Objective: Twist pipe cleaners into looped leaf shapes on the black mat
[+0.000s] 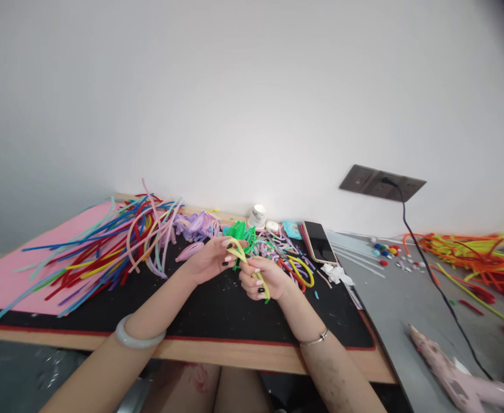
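Observation:
Over the black mat (pixel 217 318), my two hands meet around a bent yellow pipe cleaner (pixel 235 250). My left hand (pixel 211 258) pinches its upper end between thumb and fingers. My right hand (pixel 264 277) is closed around the lower part, and a bit of yellow with a green tip pokes out below its fingers. Just behind the hands lies a bunch of bright green pipe cleaner loops (pixel 237 230). Fingers hide part of the yellow piece, so its full shape does not show.
Loose coloured pipe cleaners (pixel 118 246) spread over pink paper (pixel 2 281) on the left. Purple loops (pixel 198 223), a paper cup (pixel 258 213) and a phone (pixel 319 242) lie along the back. On the right are pompoms (pixel 383 250), orange pipe cleaners (pixel 471 252), a pink glue gun (pixel 453 373) and a black cord (pixel 428 275).

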Demonstrator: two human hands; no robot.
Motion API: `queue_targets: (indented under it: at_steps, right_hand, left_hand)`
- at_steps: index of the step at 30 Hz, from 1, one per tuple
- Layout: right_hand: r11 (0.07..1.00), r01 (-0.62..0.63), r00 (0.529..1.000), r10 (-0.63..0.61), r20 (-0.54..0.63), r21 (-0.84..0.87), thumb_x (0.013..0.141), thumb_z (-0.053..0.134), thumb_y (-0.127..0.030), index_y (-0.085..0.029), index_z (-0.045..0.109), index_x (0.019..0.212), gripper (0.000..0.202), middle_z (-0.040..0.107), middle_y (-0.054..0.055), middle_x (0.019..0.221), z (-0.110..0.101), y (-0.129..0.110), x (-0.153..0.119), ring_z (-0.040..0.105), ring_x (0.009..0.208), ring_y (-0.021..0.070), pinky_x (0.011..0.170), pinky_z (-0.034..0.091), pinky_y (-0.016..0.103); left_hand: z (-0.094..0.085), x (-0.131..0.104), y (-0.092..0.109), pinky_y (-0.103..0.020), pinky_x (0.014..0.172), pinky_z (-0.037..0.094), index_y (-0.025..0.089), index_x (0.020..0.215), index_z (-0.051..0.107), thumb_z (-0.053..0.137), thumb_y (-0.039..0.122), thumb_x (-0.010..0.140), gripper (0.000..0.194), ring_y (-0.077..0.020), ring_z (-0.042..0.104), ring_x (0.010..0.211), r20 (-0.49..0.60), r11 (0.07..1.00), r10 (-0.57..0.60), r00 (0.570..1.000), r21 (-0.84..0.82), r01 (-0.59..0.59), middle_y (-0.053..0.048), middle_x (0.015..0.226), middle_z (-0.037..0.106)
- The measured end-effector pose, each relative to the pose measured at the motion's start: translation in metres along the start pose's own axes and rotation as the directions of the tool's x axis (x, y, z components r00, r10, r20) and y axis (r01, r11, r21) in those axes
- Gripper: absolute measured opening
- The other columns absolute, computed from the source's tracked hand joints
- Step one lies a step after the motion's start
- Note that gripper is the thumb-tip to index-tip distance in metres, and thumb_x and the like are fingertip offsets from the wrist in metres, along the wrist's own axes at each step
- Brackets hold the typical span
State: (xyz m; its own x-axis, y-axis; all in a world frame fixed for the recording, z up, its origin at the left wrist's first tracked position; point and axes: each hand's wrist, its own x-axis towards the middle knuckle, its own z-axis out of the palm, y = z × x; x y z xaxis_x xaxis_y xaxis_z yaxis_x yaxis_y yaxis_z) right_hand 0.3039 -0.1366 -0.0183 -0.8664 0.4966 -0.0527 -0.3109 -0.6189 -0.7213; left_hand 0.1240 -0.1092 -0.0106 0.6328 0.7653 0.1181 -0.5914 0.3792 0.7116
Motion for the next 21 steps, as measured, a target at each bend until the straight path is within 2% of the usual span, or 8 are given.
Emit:
queue_targets:
  at_steps: [5,12,18,21]
  right_hand:
    - [1.000,-0.007,1.000,0.007,0.021,0.009,0.089,0.033,-0.033,-0.019,0.032,0.059,0.034,0.034,-0.004,0.045,0.000,0.001,0.001,0.030,0.036,0.0084,0.032,0.032,0.017]
    - [1.000,-0.003,1.000,0.003,0.015,-0.012,0.089,0.034,-0.034,-0.018,0.035,0.058,0.035,0.035,-0.004,0.047,0.002,0.004,0.003,0.033,0.036,0.0079,0.034,0.033,0.017]
    - [1.000,-0.009,1.000,0.009,0.014,-0.027,0.087,0.043,-0.037,-0.017,0.038,0.059,0.035,0.038,-0.004,0.047,-0.001,0.006,0.003,0.035,0.035,0.0070,0.033,0.034,0.017]
    - [0.994,0.026,0.998,-0.033,-0.060,-0.107,0.085,0.048,-0.041,-0.016,0.042,0.060,0.036,0.046,-0.002,0.048,0.000,0.007,0.005,0.044,0.039,0.0086,0.039,0.042,0.020]
  left_hand:
    - [0.004,0.001,0.001,-0.017,0.049,0.041,0.012,0.077,0.067,0.071,0.028,0.070,0.019,-0.0022,0.042,0.049,-0.023,1.000,0.016,1.000,0.010,-0.015,-0.004,0.084,0.063]
    - [-0.002,0.003,-0.001,-0.014,0.049,0.045,0.010,0.069,0.066,0.077,0.024,0.063,0.019,-0.0007,0.045,0.047,-0.060,0.998,0.027,0.998,-0.053,-0.030,-0.001,0.072,0.061]
    - [-0.007,0.006,-0.003,-0.014,0.046,0.044,0.009,0.067,0.067,0.080,0.025,0.057,0.023,-0.0019,0.047,0.046,-0.193,0.997,0.072,0.978,0.045,-0.065,-0.001,0.067,0.062]
    - [-0.007,0.009,-0.004,-0.016,0.053,0.046,0.010,0.067,0.069,0.080,0.028,0.058,0.023,-0.0043,0.051,0.052,-0.245,0.987,0.120,0.962,0.134,-0.089,-0.001,0.066,0.064]
